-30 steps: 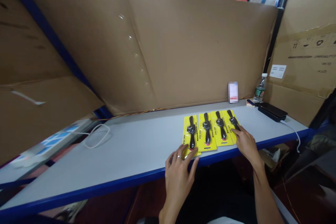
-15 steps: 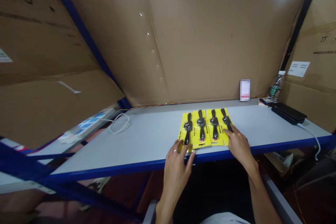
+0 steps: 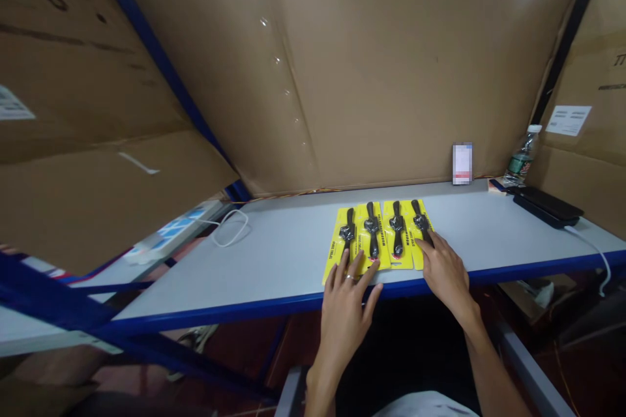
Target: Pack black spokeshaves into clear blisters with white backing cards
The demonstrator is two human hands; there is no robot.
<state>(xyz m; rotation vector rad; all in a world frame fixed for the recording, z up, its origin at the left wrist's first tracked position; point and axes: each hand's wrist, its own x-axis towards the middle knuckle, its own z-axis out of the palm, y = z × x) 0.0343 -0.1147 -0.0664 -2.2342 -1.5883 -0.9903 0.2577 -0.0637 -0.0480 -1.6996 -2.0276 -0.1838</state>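
Observation:
Several spokeshaves in yellow blister packs lie in a row near the front of the grey table. My left hand (image 3: 346,303), a ring on one finger, has its fingers spread over the lower ends of the leftmost pack (image 3: 335,251) and the second pack (image 3: 372,228). Its fingertips hide part of the leftmost handle. The third pack (image 3: 398,231) has no hand on it. My right hand (image 3: 446,270) rests on the lower right of the rightmost pack (image 3: 418,215), fingers apart, covering that spokeshave's lower handle. Each black tool shows through clear plastic.
A phone (image 3: 462,164) leans against the cardboard back wall (image 3: 372,78). At the right stand a bottle (image 3: 521,158) and a black device (image 3: 546,206) with a white cable. A power strip (image 3: 171,232) and looped white cable (image 3: 229,229) are left. The table has a blue front edge (image 3: 220,310).
My left hand has moved right and forward, from the leftmost pack's lower end to span the two left packs. The leftmost pack lies slightly more tilted. My right hand stays on the rightmost pack.

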